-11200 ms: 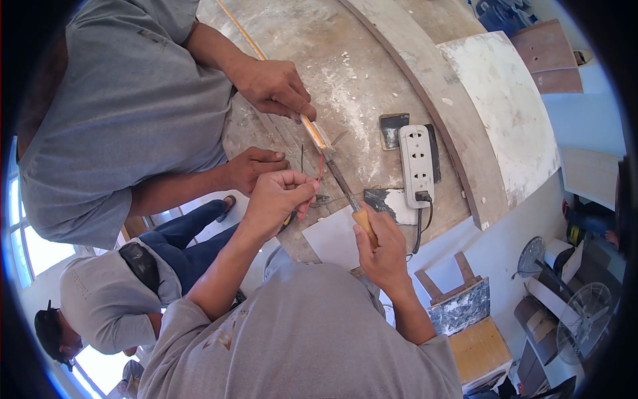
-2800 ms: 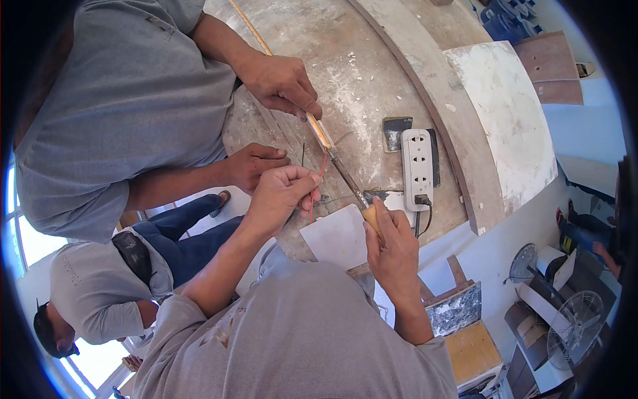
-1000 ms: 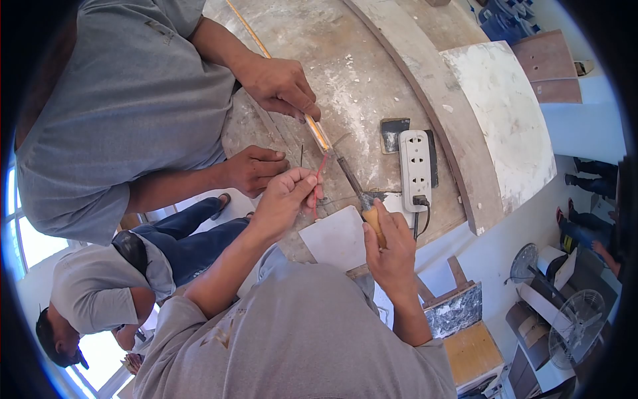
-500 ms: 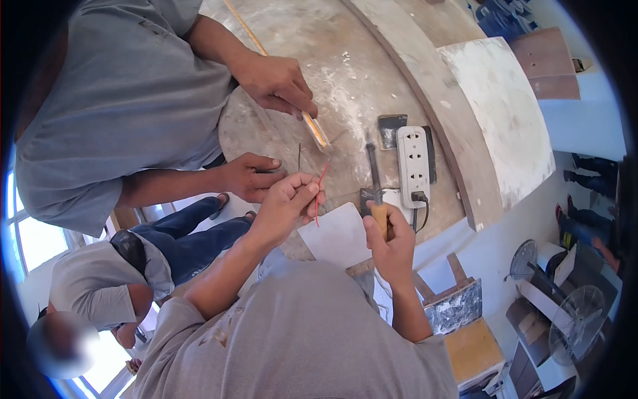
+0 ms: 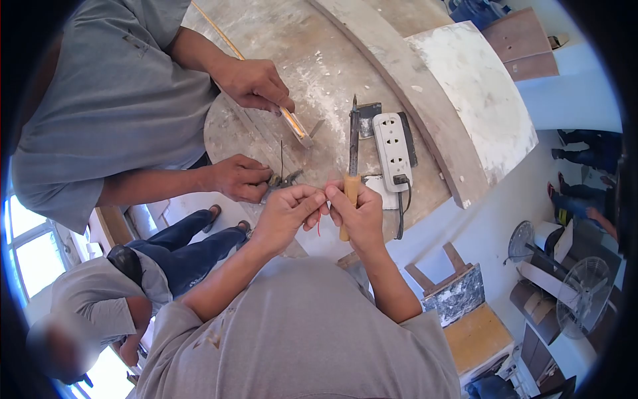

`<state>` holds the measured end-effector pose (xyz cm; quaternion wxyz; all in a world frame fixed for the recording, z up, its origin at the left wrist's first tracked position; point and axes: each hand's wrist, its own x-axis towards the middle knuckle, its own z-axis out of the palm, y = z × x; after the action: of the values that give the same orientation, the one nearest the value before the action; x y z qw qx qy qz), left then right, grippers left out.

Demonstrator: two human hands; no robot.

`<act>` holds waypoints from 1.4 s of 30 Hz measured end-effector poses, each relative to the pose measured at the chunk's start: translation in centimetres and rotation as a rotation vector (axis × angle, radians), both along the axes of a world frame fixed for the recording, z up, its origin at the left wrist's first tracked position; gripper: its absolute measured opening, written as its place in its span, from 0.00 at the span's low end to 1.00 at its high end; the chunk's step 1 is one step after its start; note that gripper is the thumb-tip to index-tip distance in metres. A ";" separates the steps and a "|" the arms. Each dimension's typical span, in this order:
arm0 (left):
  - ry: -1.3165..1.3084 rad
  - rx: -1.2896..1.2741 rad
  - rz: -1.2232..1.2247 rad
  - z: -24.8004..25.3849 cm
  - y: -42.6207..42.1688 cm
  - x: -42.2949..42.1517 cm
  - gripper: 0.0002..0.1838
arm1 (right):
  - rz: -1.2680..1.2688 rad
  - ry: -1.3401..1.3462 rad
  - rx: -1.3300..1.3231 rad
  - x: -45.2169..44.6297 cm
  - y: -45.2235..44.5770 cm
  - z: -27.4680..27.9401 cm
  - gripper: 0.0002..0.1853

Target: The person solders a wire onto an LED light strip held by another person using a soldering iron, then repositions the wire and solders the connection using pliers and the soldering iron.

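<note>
My left hand (image 5: 287, 216) pinches a thin red wire (image 5: 319, 226), its lower end hanging below the fingertips. In my right hand (image 5: 359, 211) is a soldering iron (image 5: 353, 146), its wooden handle against the palm and its dark tip pointing up and away. The right thumb and forefinger meet the left fingertips at the wire; whether they also pinch it is hidden. Beyond my left hand, a co-worker's hand (image 5: 242, 178) rests near a dark tool (image 5: 286, 179). The co-worker's other hand (image 5: 259, 85) holds a narrow strip (image 5: 294, 125) with a yellow-orange core.
A white power strip (image 5: 392, 143) with a black plug lies on the dusty table (image 5: 332, 46) right of the iron. A long curved board (image 5: 405, 86) runs along the far right. Another person (image 5: 109, 286) stands at the left; a stool (image 5: 475, 339) is at lower right.
My right hand has moved left with the soldering iron to meet my left hand, and the iron is now more upright. A dark tool now shows beside the co-worker's lower hand.
</note>
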<state>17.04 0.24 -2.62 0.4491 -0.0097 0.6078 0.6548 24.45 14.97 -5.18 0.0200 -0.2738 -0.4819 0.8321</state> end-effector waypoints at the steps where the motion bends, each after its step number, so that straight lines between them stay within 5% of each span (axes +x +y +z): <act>1: 0.007 -0.004 0.001 0.1 -0.1 0.0 0.11 | -0.003 0.010 -0.006 0.0 -0.1 0.3 0.08; 10: 0.292 -0.174 -0.152 0.7 -1.0 1.2 0.10 | 0.122 0.040 0.107 -0.2 0.3 0.7 0.07; 13: 0.567 -0.205 -0.115 0.6 -1.5 1.1 0.10 | 0.255 0.051 0.257 -0.6 0.6 1.2 0.08; 16: 0.220 -0.250 -0.061 1.9 -1.6 0.5 0.11 | 0.224 0.055 0.210 -1.1 0.0 1.7 0.09; 19: 0.231 -0.214 -0.071 1.5 -1.6 0.0 0.09 | 0.233 0.083 0.324 -1.1 0.2 1.2 0.12; 22: 0.185 -0.249 0.065 0.1 -1.5 -0.6 0.08 | 0.268 -0.089 0.567 -0.4 1.1 2.3 0.17; 25: 0.179 -0.189 0.147 0.2 -1.7 -1.9 0.09 | 0.158 0.057 0.904 1.8 2.1 0.1 0.20; 42: 0.183 -0.221 0.183 -1.4 -1.6 -3.3 0.09 | 0.212 0.135 1.027 3.7 1.6 -0.6 0.25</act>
<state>13.75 -1.34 -3.98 0.3266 -0.0548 0.7109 0.6204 28.11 16.61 -5.79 0.0982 -0.1241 -0.8501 0.5023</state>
